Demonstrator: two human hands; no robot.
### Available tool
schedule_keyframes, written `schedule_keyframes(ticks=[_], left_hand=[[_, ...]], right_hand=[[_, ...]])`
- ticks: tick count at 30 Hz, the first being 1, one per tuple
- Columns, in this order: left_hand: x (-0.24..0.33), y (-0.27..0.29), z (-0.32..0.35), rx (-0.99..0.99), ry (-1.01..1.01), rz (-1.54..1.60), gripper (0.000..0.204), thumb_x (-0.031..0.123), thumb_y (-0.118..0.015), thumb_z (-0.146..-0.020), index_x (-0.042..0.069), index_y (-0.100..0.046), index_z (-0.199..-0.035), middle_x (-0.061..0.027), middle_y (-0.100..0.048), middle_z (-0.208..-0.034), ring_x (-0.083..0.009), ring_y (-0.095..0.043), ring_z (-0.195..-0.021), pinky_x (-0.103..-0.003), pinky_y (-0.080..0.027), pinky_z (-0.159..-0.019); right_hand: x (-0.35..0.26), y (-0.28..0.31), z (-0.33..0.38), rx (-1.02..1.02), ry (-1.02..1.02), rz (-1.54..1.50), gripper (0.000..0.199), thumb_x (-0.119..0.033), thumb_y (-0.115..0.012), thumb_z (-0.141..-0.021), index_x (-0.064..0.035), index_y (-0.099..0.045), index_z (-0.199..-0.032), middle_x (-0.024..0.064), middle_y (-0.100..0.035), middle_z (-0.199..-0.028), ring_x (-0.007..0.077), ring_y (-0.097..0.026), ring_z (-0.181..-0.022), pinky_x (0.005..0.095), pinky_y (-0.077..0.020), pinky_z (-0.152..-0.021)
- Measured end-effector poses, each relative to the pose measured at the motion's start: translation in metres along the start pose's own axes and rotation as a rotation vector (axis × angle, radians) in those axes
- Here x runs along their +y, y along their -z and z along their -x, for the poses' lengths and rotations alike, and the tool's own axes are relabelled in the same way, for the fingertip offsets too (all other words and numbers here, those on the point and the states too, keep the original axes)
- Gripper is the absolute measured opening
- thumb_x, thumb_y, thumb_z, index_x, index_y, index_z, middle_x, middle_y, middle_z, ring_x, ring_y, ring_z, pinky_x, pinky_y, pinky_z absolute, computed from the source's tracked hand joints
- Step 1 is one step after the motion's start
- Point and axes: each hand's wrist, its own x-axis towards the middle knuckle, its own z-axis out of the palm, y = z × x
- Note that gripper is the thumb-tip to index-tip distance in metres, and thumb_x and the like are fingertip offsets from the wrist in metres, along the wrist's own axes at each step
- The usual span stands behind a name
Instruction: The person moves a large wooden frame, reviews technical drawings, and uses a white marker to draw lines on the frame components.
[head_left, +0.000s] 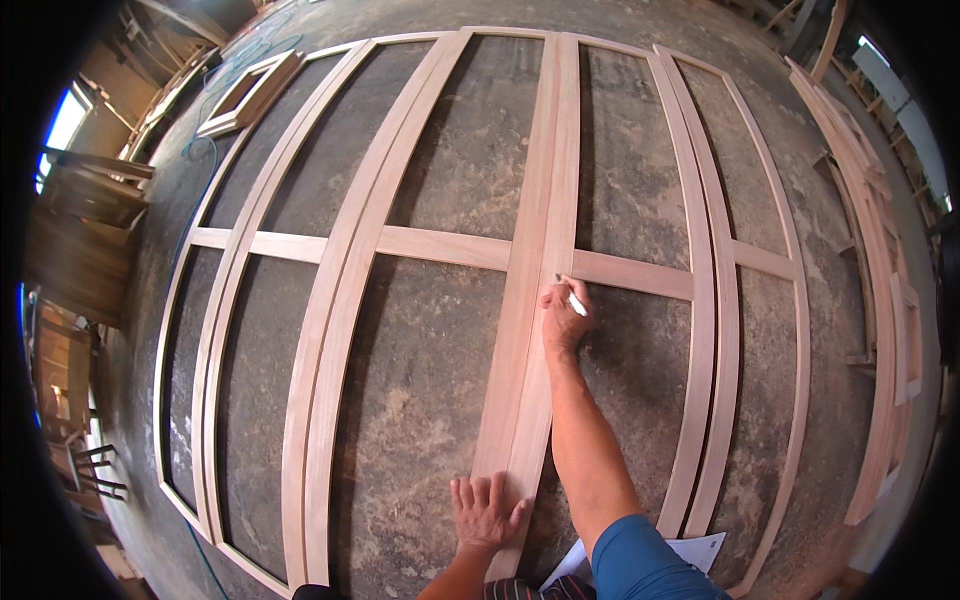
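Note:
Several light wooden frames [330, 300] with cross rails lie flat on a stained concrete floor. My right hand [563, 315] reaches forward and grips a white pen [573, 300], its tip at the joint where the cross rail [630, 272] meets the two middle uprights [535, 270]. My left hand [484, 512] lies flat with fingers spread on the lower end of those uprights, pressing on the wood. A blue sleeve [640, 560] covers my right upper arm.
More wooden frames [880, 300] lie along the right side. A small square frame [245, 92] and a green cable [215, 120] lie at the far left. Stacked planks and furniture [85, 230] stand on the left. White paper [700, 548] lies by my right arm.

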Motion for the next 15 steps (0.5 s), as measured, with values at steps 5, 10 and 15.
schedule_keyframes(ticks=[5,10,15], left_hand=[[-0.002,0.005,0.002,-0.009,0.041,-0.009,0.067,0.058,-0.059,-0.082,0.009,-0.051,-0.127,-0.0161,-0.048,-0.113,-0.0414,-0.042,-0.118,-0.061,-0.023,-0.110],[0.000,0.000,0.002,0.017,-0.003,0.028,0.068,0.058,-0.059,-0.083,0.009,-0.050,-0.128,-0.0171,-0.048,-0.115,-0.0419,-0.042,-0.118,-0.061,-0.024,-0.110],[-0.002,-0.004,0.006,0.011,-0.002,0.032,0.070,0.058,-0.059,-0.083,0.008,-0.049,-0.131,-0.0182,-0.048,-0.117,-0.0422,-0.042,-0.120,-0.059,-0.023,-0.111]], right_hand=[[-0.067,0.037,0.055,-0.006,0.051,-0.033,0.033,-0.024,-0.048,-0.103,-0.0003,-0.058,-0.124,0.0130,-0.068,-0.105,0.0174,-0.065,-0.083,0.0316,-0.0556,-0.077],[-0.074,0.177,0.178,-0.325,0.441,0.868,0.032,-0.009,-0.054,-0.092,-0.0006,-0.054,-0.123,0.0219,-0.059,-0.125,0.0433,-0.049,-0.122,0.0523,-0.0368,-0.105],[-0.118,0.324,0.280,-0.299,0.357,1.319,0.043,-0.014,-0.061,-0.086,-0.0021,-0.049,-0.126,0.0212,-0.051,-0.135,0.0447,-0.040,-0.129,0.0567,-0.0277,-0.109]])
